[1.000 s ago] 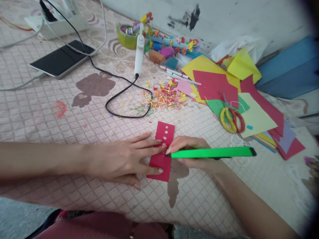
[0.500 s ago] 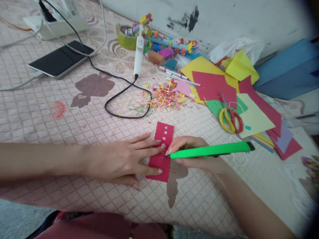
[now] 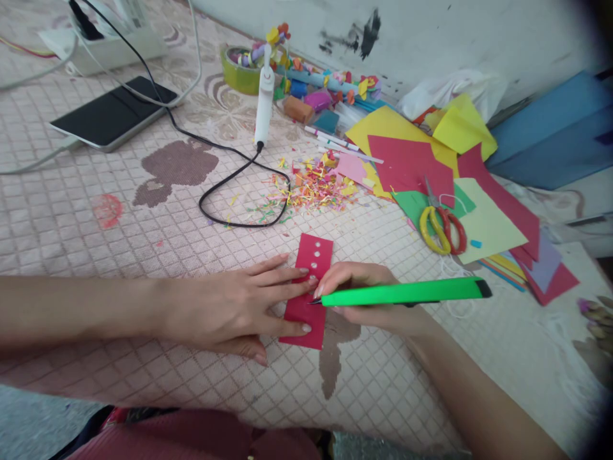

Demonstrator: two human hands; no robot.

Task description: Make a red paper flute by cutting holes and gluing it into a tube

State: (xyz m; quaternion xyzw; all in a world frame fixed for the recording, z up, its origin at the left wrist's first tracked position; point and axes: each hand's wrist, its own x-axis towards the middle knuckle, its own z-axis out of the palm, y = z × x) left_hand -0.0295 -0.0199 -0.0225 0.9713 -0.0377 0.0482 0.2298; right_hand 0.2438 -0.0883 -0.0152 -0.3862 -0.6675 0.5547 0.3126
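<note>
A narrow strip of red paper (image 3: 306,316) lies on the cloth-covered table, with a row of small round holes in its far half. My left hand (image 3: 249,303) rests flat across the strip, fingers spread, and nothing is in its grip. From the right, my right hand (image 3: 366,291) grips a green craft knife (image 3: 402,292) with a black end. Its thin dark tip touches the strip between the fingers of my left hand. The palm side of my right hand is partly hidden by the knife.
Paper scraps (image 3: 318,182) lie beyond the strip, beside a white glue gun (image 3: 264,105) with a looping black cord. Yellow-and-red-handled scissors (image 3: 443,227) rest on coloured paper sheets (image 3: 407,160). At left are a black phone-like device (image 3: 115,115) and a white power strip (image 3: 105,48).
The knife tip has shifted slightly left over the red strip, my right hand moving with it. My left hand stays flat in place. The view has moved very slightly.
</note>
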